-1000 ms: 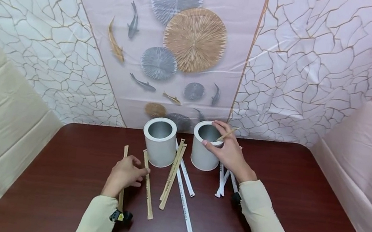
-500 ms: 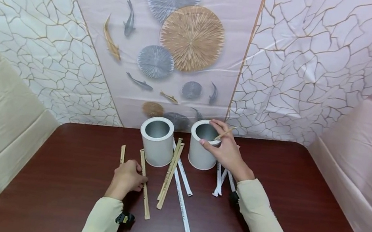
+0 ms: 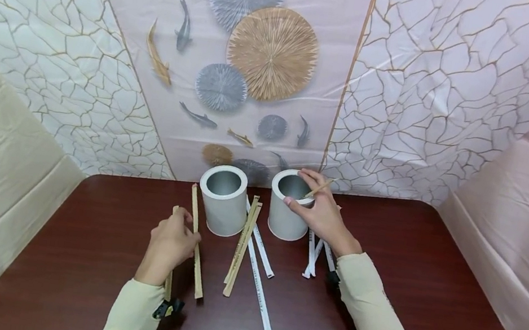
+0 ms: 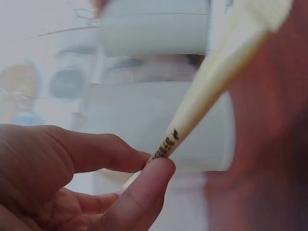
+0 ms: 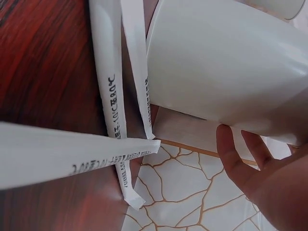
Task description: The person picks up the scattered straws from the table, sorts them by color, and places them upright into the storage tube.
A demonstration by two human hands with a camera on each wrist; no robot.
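My left hand (image 3: 170, 245) pinches a brown paper-wrapped straw (image 3: 195, 266) between thumb and finger, left of the left white can. The left wrist view shows this straw (image 4: 197, 106), with dark print, slanting up from the fingertips. Another brown wrapped straw (image 3: 168, 287) lies partly hidden under that hand. My right hand (image 3: 321, 213) holds the right white can (image 3: 286, 222) near its rim, thumb in front and fingers at the far side. A thin tan stick (image 3: 321, 188) slants out of this can's mouth beside the fingers. In the right wrist view, fingertips (image 5: 225, 132) touch the can's side.
The left white can (image 3: 226, 216) stands beside the right one, its mouth facing up. Brown wrapped straws (image 3: 243, 247) and white wrapped straws (image 3: 260, 295) lie between the cans and toward the front. More white wrapped straws (image 3: 312, 258) lie under the right wrist. A patterned cloth (image 3: 259, 130) hangs behind.
My left hand has taken hold of a brown wrapped straw and moved it left and away from me, beside the left can. The right hand stays at the right can.
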